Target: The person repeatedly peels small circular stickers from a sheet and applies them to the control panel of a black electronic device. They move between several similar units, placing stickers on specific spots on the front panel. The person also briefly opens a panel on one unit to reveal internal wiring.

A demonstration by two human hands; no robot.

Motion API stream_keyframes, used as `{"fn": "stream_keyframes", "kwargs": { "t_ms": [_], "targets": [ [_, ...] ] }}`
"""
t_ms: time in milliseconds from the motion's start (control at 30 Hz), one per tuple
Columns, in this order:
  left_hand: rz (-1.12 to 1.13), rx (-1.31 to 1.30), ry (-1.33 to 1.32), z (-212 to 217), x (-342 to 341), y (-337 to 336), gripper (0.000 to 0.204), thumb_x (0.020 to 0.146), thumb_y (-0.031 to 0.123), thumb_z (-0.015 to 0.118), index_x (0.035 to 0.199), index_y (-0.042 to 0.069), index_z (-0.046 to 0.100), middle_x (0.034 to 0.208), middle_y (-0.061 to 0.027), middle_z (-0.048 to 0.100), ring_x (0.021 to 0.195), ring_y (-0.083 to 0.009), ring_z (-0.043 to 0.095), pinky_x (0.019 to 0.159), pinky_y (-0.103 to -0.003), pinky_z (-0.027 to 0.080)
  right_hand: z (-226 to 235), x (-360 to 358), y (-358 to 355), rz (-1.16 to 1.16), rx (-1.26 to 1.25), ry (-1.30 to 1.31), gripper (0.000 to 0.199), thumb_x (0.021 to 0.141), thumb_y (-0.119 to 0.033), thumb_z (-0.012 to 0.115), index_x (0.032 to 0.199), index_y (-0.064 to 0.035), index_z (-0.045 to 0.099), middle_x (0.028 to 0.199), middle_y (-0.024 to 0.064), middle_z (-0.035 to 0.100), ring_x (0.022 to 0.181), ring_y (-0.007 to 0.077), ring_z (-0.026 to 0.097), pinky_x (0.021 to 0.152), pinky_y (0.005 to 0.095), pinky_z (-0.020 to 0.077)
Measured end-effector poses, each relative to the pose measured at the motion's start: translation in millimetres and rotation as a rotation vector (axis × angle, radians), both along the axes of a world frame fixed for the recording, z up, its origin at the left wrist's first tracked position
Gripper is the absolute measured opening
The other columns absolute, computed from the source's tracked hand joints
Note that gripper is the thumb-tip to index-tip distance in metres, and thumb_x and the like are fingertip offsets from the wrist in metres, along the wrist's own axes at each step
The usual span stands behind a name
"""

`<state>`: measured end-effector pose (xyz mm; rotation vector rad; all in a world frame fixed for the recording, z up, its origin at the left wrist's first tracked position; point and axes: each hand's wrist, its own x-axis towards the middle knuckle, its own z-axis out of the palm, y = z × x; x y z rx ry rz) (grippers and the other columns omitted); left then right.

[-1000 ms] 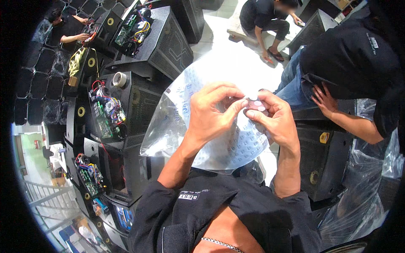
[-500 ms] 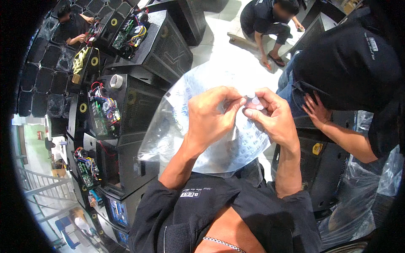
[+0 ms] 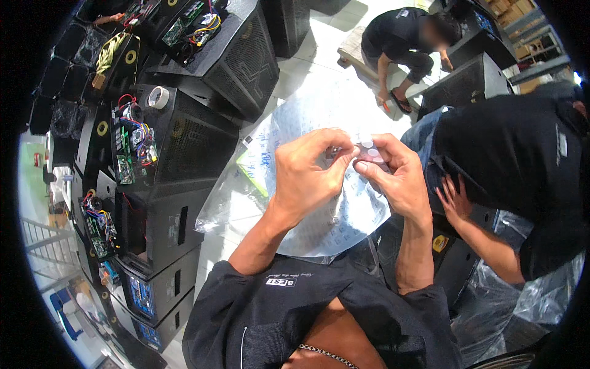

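Observation:
My right hand point(image 3: 399, 175) pinches a small sheet of round pale stickers point(image 3: 369, 152) between thumb and fingers. Against the sheet's left edge, my left hand point(image 3: 310, 169) is closed in a pinch, thumb and index fingertips together. Whatever those fingertips grip is too small to make out. Below both hands spreads a large clear plastic bag point(image 3: 353, 224) with repeated pale print. Blue handwriting and a yellow-green strip point(image 3: 251, 175) show on its left part.
Black speaker cabinets point(image 3: 190, 135) with exposed circuit boards point(image 3: 138, 144) line the left; a tape roll point(image 3: 158, 97) sits on one. At right a co-worker in black point(image 3: 504, 166) leans close, hand on thigh. Another person point(image 3: 399, 46) crouches at the far side.
My view has shifted slightly. Both hands keep their pinch around the sticker sheet, which shows a little more between them. The co-worker at right appears bent lower.

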<state>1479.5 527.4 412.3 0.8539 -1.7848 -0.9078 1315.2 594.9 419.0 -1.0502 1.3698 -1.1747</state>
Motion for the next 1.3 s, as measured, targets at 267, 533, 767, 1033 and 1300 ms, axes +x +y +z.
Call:
{"fn": "stream_keyframes", "kwargs": {
  "t_ms": [267,533,767,1033,1300],
  "targets": [
    [0.184,-0.189,0.088,-43,-27,-101,0.016,0.072,-0.001,0.076,0.086,0.000,0.069,0.088,-0.0145,0.071,0.088,-0.0289,0.071,0.082,-0.038,0.055,-22,-19,-122,0.056,-0.005,-0.003,0.030,0.086,-0.001,0.070,0.113,0.0037,0.058,0.091,0.0038,0.068,0.086,0.0058,0.061,0.076,0.0219,0.0487],
    [0.248,-0.045,0.039,-66,-35,-183,0.017,0.070,-0.003,0.078,0.085,0.000,0.070,0.090,-0.0147,0.072,0.091,-0.0298,0.071,0.089,-0.041,0.055,-42,-36,-220,0.153,0.127,0.059,0.029,0.083,0.000,0.072,0.109,0.0032,0.060,0.083,0.0053,0.068,0.081,0.0080,0.062,0.071,0.0236,0.0503],
    [0.326,-0.069,0.024,-84,-22,-220,0.015,0.072,-0.003,0.076,0.085,0.000,0.069,0.092,-0.0154,0.071,0.094,-0.0326,0.070,0.090,-0.042,0.055,-51,-25,-274,0.257,0.165,0.069,0.030,0.084,-0.001,0.071,0.111,0.0050,0.059,0.086,0.0080,0.069,0.081,0.0095,0.064,0.072,0.0246,0.0509],
    [0.448,-0.094,0.001,-68,-12,-236,0.014,0.076,-0.002,0.073,0.088,0.000,0.066,0.094,-0.0161,0.070,0.095,-0.0346,0.069,0.089,-0.042,0.054,-34,-12,-313,0.400,0.181,0.039,0.031,0.085,0.003,0.068,0.114,0.0050,0.058,0.090,0.0070,0.068,0.085,0.0092,0.063,0.074,0.0246,0.0527],
    [0.587,-0.069,-0.054,-68,-24,-251,0.010,0.085,0.002,0.069,0.091,-0.001,0.062,0.100,-0.0163,0.069,0.102,-0.0331,0.067,0.087,-0.038,0.053,-40,-23,-361,0.604,0.203,0.024,0.033,0.085,0.002,0.069,0.116,0.0037,0.058,0.093,0.0051,0.067,0.086,0.0088,0.062,0.075,0.0239,0.0516]
  ]
}}
